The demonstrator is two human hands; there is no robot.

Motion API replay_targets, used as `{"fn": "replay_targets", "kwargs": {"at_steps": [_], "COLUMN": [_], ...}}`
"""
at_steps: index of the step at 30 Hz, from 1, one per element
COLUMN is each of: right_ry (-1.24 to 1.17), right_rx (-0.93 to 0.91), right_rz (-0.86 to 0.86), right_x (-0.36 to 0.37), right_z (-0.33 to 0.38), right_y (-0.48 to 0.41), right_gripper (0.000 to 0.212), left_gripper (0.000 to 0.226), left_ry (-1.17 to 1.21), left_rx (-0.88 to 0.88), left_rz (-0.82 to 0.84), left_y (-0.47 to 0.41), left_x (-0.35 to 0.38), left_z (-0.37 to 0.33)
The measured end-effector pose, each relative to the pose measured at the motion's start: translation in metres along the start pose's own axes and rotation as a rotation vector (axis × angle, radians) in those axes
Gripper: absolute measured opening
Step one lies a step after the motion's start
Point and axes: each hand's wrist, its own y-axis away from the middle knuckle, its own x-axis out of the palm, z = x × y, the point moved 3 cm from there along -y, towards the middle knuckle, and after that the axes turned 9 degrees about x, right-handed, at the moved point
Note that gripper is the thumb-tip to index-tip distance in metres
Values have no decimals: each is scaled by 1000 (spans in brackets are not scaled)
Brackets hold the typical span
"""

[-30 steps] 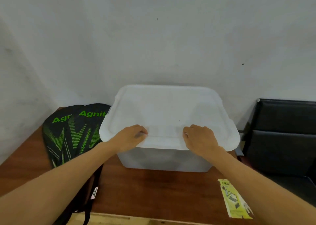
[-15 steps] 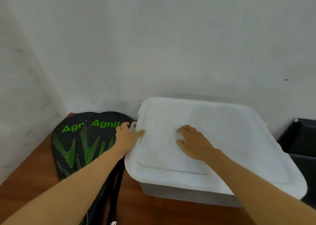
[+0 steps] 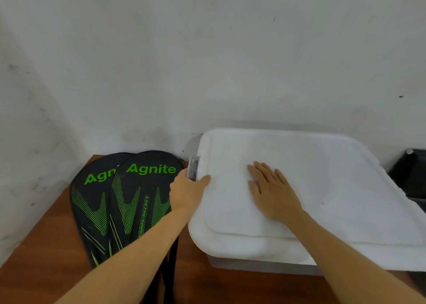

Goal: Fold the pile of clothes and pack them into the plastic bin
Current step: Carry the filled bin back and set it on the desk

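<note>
Gripped small grey clip [image 3: 193,168] on white plastic bin lid [image 3: 334,176] with curled left hand [image 3: 186,194]. Pressed flat right hand [image 3: 274,194] on top. Probably needed a gentle pull and steady press.

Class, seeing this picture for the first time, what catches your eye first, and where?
The big white bin lid fills the lower right, with the right hand flat on it and the left hand gripping its left edge. Left of it, two black racket covers with bright green "Agnite" lettering lie on the brown table.
</note>
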Motion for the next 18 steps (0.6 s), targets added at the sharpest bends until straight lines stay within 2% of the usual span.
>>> {"fn": "replay_targets", "kwargs": {"at_steps": [2, 5, 12, 18], "right_ry": [-1, 8, 20, 20], "right_rx": [3, 17, 14, 5], "right_rz": [1, 10, 16, 58], "right_x": [0, -2, -1, -5], "right_z": [1, 3, 3, 5], "right_y": [2, 2, 2, 2], "right_gripper": [73, 55, 56, 54], "left_gripper": [33, 43, 25, 24], "left_ry": [-65, -173, -442, -493], "left_rx": [138, 208, 409, 400], "left_rz": [16, 61, 100, 121], "left_y": [5, 2, -1, 3], "left_x": [-1, -1, 4, 0], "left_z": [-8, -7, -11, -13]}}
